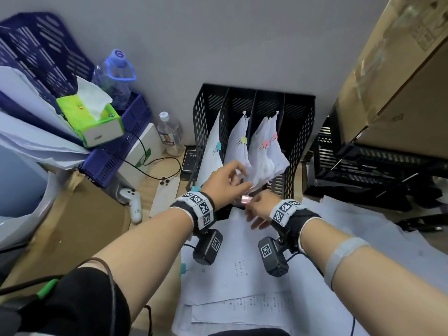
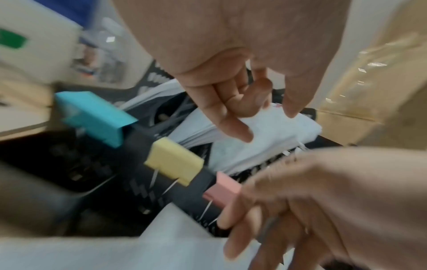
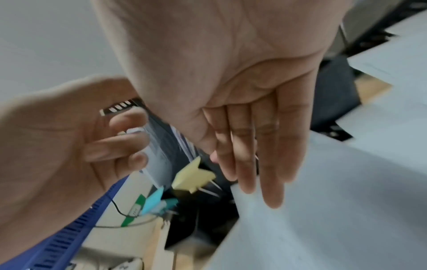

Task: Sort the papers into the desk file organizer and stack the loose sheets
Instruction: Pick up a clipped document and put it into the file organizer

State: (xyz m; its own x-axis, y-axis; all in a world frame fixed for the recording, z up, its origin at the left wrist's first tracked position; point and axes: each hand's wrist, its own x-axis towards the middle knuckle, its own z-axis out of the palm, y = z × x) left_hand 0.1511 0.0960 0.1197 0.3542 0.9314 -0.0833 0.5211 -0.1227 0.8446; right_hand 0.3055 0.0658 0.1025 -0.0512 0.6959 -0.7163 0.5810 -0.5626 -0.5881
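Note:
The black mesh file organizer (image 1: 298, 132) stands against the wall with clipped paper bundles (image 1: 264, 151) leaning in its slots. My left hand (image 1: 238, 183) reaches into a middle slot, and its curled fingers (image 3: 129, 142) pinch the lower edge of one paper bundle (image 2: 265, 146). Blue (image 2: 97, 117), yellow (image 2: 173, 160) and pink (image 2: 223, 190) binder clips sit along the organizer's front rail. My right hand (image 1: 252, 209) is just in front of the rail, fingers (image 3: 270, 164) straight, touching the pink clip (image 1: 246, 199). Loose printed sheets (image 1: 242, 275) lie spread on the desk under both wrists.
Purple baskets (image 1: 116, 151) with papers, a tissue box (image 1: 97, 120) and water bottles (image 1: 169, 134) crowd the left. A phone (image 1: 164, 197) and a white controller (image 1: 132, 202) lie on the desk. A cardboard box (image 1: 400, 81) and black trays (image 1: 363, 175) fill the right.

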